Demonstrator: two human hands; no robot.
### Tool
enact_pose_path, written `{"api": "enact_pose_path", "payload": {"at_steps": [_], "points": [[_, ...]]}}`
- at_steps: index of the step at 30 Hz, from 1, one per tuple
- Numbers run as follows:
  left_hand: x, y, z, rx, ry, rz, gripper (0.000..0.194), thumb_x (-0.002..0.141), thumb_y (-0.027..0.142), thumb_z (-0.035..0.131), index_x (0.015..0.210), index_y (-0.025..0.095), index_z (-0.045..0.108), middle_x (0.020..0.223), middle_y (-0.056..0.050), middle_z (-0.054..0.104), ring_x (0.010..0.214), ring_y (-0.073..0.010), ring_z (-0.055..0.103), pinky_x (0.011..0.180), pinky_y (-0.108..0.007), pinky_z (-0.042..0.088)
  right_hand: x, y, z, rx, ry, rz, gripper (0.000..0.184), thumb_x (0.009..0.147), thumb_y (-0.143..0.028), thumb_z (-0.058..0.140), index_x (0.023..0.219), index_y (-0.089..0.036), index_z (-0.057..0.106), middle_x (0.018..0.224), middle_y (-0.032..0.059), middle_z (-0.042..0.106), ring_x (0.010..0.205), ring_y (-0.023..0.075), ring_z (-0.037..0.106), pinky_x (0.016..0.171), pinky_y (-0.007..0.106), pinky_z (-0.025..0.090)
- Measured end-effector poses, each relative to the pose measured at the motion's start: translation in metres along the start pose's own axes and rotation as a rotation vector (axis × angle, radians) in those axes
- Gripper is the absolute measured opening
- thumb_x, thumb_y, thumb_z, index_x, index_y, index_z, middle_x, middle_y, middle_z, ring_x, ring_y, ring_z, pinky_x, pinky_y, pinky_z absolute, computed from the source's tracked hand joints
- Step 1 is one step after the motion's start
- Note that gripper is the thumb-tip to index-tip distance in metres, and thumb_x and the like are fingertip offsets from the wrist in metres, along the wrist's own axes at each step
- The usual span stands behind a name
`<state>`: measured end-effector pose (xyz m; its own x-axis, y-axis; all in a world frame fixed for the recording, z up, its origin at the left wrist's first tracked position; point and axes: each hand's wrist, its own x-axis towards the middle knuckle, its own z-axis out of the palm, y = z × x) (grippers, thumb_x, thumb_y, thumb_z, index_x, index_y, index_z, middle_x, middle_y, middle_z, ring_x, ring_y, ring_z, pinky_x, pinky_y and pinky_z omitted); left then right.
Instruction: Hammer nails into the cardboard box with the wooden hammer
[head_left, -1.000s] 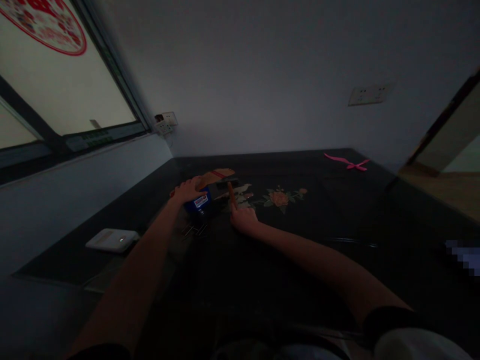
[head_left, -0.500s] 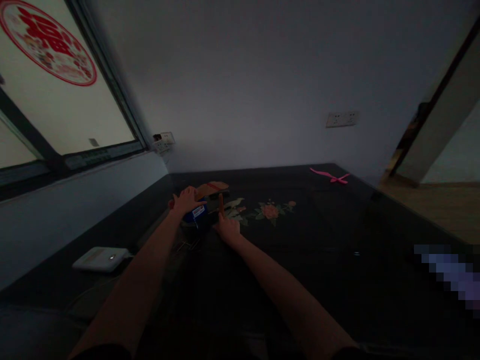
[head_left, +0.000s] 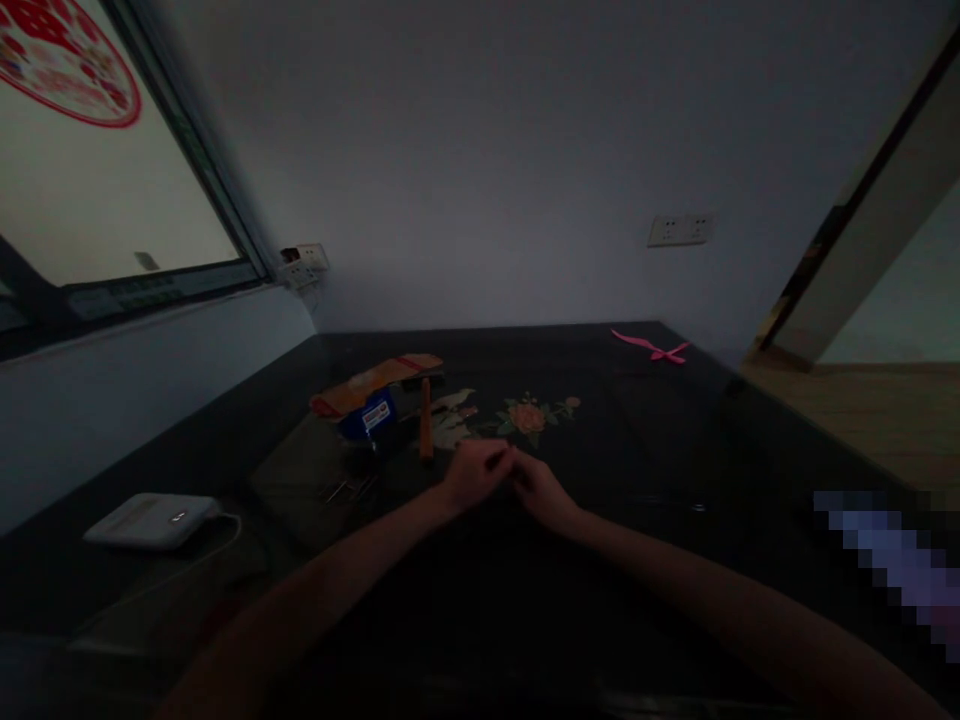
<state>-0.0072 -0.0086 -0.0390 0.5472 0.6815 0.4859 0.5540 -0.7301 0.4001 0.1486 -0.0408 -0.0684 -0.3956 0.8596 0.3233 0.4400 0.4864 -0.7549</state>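
Over the dark table, my left hand point(head_left: 478, 472) and my right hand point(head_left: 543, 492) meet at their fingertips. Both have curled fingers, and no object shows between them. Just left of my left hand lies an orange-brown stick point(head_left: 426, 425), apart from it. Farther left sits a small blue box point(head_left: 369, 416) with a white label, in front of a long orange-brown piece point(head_left: 379, 382) with a red band. Several thin, light pieces point(head_left: 349, 489) lie on the table nearer to me; the dim light hides their kind.
A white power bank point(head_left: 154, 520) with a cable lies on the left. A pink ribbon-like thing point(head_left: 656, 348) is at the back right. Flowers point(head_left: 527, 416) are pictured on the dark tabletop point(head_left: 615, 590). A blurred-out patch point(head_left: 892, 550) covers something at right.
Both hands have drawn back toward me, away from the blue box and the stick, and come together. My left hand has let go of the box. The view has shifted slightly right.
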Motion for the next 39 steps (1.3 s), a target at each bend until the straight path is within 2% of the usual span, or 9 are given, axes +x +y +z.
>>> {"api": "enact_pose_path", "payload": {"at_steps": [3,5,7,11,16,20,25,29,39], "points": [[-0.021,0.024,0.037,-0.176,-0.137,0.204,0.039,0.09,0.035,0.035,0.058,0.017,0.05,0.055,0.0,0.052,0.053,-0.011,0.047,0.057,-0.023,0.037,-0.011,0.004,-0.014,0.095,0.061,0.039,0.021,0.094,-0.023,0.046,0.109,-0.018,0.059,0.099,0.0053,0.064,0.091,0.0184,0.062,0.08,0.037,0.05],[-0.03,0.028,0.048,-0.276,-0.247,0.241,0.04,0.089,0.036,0.036,0.056,0.017,0.047,0.052,0.001,0.049,0.05,-0.0099,0.044,0.055,-0.023,0.035,-0.019,0.002,-0.017,0.155,0.069,0.065,0.025,0.095,-0.023,0.038,0.109,-0.021,0.059,0.091,0.004,0.064,0.084,0.0166,0.062,0.077,0.033,0.051],[-0.035,0.025,0.052,-0.382,-0.319,0.249,0.04,0.088,0.038,0.037,0.054,0.017,0.044,0.049,0.002,0.046,0.047,-0.009,0.04,0.052,-0.022,0.034,-0.028,-0.003,-0.016,0.216,0.056,0.074,0.027,0.095,-0.029,0.038,0.11,-0.023,0.06,0.096,0.0049,0.064,0.091,0.0178,0.062,0.082,0.034,0.05],[-0.035,0.018,0.049,-0.624,-0.376,0.188,0.042,0.087,0.043,0.04,0.055,0.017,0.049,0.05,0.001,0.048,0.05,-0.0098,0.044,0.055,-0.022,0.039,-0.043,-0.012,-0.013,0.335,-0.016,0.11,0.035,0.097,-0.038,0.032,0.113,-0.027,0.061,0.115,0.0063,0.063,0.112,0.0204,0.056,0.098,0.04,0.042],[-0.029,0.02,0.038,-0.883,-0.46,-0.161,0.037,0.078,0.051,0.058,0.075,0.015,0.064,0.068,-0.002,0.061,0.066,-0.0128,0.056,0.065,-0.023,0.047,-0.048,-0.008,-0.014,0.486,-0.113,0.207,0.039,0.094,-0.046,0.036,0.129,-0.037,0.052,0.137,0.0037,0.052,0.128,0.0237,0.044,0.108,0.048,0.03],[-0.024,0.021,0.033,-0.993,-0.533,-0.291,0.037,0.071,0.05,0.068,0.085,0.016,0.068,0.084,-0.002,0.068,0.08,-0.016,0.062,0.076,-0.026,0.049,-0.046,-0.008,-0.017,0.44,-0.12,0.248,0.041,0.092,-0.047,0.04,0.131,-0.039,0.051,0.14,0.0021,0.051,0.13,0.0257,0.043,0.107,0.049,0.033],[-0.025,0.018,0.036,-0.998,-0.57,-0.316,0.043,0.066,0.056,0.069,0.079,0.016,0.068,0.085,-0.002,0.069,0.079,-0.0152,0.063,0.075,-0.025,0.05,-0.043,-0.006,-0.015,0.382,-0.147,0.269,0.04,0.092,-0.046,0.041,0.131,-0.039,0.051,0.138,0.0019,0.053,0.127,0.0254,0.047,0.105,0.047,0.037],[-0.027,0.016,0.039,-1.027,-0.541,-0.274,0.048,0.067,0.062,0.065,0.081,0.016,0.068,0.088,-0.003,0.069,0.083,-0.0159,0.063,0.079,-0.026,0.049,-0.043,-0.001,-0.012,0.365,-0.155,0.279,0.039,0.094,-0.044,0.041,0.131,-0.04,0.049,0.138,0.0007,0.053,0.127,0.0232,0.047,0.106,0.046,0.037],[-0.024,0.019,0.035,-1.033,-0.569,-0.31,0.038,0.068,0.052,0.071,0.081,0.016,0.069,0.086,-0.002,0.07,0.083,-0.0162,0.063,0.078,-0.027,0.049,-0.045,-0.004,-0.014,0.359,-0.174,0.303,0.04,0.094,-0.044,0.04,0.133,-0.038,0.047,0.139,0.001,0.051,0.129,0.0215,0.044,0.108,0.044,0.034]]}}
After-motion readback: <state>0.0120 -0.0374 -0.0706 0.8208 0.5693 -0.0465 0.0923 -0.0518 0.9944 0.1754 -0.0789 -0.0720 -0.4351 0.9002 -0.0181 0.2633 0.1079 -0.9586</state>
